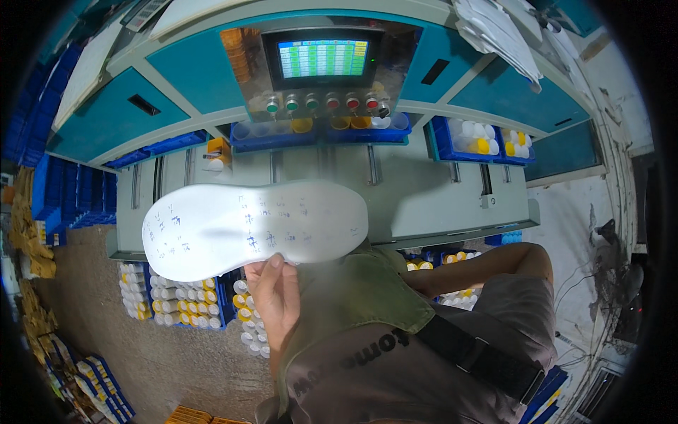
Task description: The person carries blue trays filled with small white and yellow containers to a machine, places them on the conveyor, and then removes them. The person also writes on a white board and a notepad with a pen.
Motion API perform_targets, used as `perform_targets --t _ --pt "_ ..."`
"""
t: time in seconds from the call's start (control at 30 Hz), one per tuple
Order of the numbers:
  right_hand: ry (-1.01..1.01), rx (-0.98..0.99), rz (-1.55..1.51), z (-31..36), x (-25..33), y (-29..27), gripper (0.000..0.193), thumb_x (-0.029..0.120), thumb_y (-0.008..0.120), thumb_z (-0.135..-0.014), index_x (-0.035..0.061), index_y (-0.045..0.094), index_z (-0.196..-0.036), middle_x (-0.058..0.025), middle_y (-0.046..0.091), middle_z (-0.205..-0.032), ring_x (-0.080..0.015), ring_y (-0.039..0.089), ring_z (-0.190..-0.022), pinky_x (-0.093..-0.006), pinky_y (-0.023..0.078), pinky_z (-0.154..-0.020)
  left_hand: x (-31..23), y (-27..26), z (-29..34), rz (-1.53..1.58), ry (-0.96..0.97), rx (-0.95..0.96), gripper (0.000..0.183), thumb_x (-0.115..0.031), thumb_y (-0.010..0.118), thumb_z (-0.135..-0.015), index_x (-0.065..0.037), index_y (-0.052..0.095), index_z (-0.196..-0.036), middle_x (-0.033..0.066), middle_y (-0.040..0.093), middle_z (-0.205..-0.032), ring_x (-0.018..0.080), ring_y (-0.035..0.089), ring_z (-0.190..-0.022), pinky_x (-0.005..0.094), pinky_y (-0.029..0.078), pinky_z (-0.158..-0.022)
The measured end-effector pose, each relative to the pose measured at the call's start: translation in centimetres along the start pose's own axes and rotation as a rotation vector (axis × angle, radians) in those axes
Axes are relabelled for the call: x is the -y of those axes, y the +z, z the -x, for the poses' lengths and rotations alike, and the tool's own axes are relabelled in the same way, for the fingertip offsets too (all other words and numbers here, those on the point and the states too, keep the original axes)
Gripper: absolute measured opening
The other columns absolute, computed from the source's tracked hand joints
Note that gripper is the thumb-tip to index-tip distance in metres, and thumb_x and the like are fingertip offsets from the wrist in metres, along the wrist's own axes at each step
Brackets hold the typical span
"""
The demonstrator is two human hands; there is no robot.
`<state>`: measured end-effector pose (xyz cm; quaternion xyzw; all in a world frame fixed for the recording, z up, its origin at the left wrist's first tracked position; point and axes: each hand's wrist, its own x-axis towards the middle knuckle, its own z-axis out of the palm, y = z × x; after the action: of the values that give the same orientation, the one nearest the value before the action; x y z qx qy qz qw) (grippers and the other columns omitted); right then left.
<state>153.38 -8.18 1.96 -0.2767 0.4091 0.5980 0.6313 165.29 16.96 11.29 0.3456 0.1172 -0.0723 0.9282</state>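
My left hand [274, 293] pinches the lower edge of a large white shoe sole [219, 219], thumb on its face and fingers behind. The sole lies level across my view, wide at both ends and narrower at the middle, with rows of blue handwritten marks. It hangs over the front of a grey-green machine bed [409, 212] and hides part of it. My right forearm [473, 277] reaches in from the right and passes behind my green apron [360, 290]; the right hand is hidden there.
A control panel with a lit screen [323, 58] and coloured push buttons [332, 104] faces me. Blue bins [441, 138] of white and yellow rolls or cups sit along the machine. Below the bed, crates of similar pieces [185, 304] stand on the floor. Papers [498, 39] hang at upper right.
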Motion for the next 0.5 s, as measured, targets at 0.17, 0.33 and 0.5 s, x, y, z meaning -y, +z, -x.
perform_targets --t 0.17,0.33,0.5 --pt "0.002 0.0 0.003 -0.09 0.09 -0.11 0.027 0.024 0.052 -0.093 0.005 0.058 -0.112 -0.0122 0.065 -0.106 -0.0178 0.062 -0.096 -0.033 0.051 -0.082 0.25 -0.11 0.11 0.009 0.008 0.016 0.057 -0.002 0.063 -0.08 -0.001 0.04 -0.132 0.0122 0.051 -0.124 0.0229 0.048 -0.116 0.0411 0.039 -0.099" --pt "0.002 0.007 0.005 -0.06 0.09 -0.25 0.027 0.023 0.052 -0.093 0.0048 0.058 -0.111 -0.0122 0.065 -0.106 -0.0178 0.062 -0.096 -0.033 0.051 -0.082 0.07 -0.34 0.0 -0.001 -0.025 0.021 0.051 -0.001 0.063 -0.08 -0.002 0.044 -0.128 0.0107 0.054 -0.12 0.0208 0.052 -0.111 0.0371 0.043 -0.095" --pt "0.0 0.007 0.007 -0.07 0.11 -0.26 0.027 0.023 0.051 -0.093 0.0047 0.058 -0.111 -0.0123 0.065 -0.106 -0.0178 0.062 -0.096 -0.033 0.051 -0.082 0.19 -0.08 0.34 0.015 -0.002 -0.014 0.048 0.001 0.063 -0.08 -0.002 0.046 -0.125 0.0101 0.058 -0.114 0.0188 0.054 -0.103 0.035 0.046 -0.088"
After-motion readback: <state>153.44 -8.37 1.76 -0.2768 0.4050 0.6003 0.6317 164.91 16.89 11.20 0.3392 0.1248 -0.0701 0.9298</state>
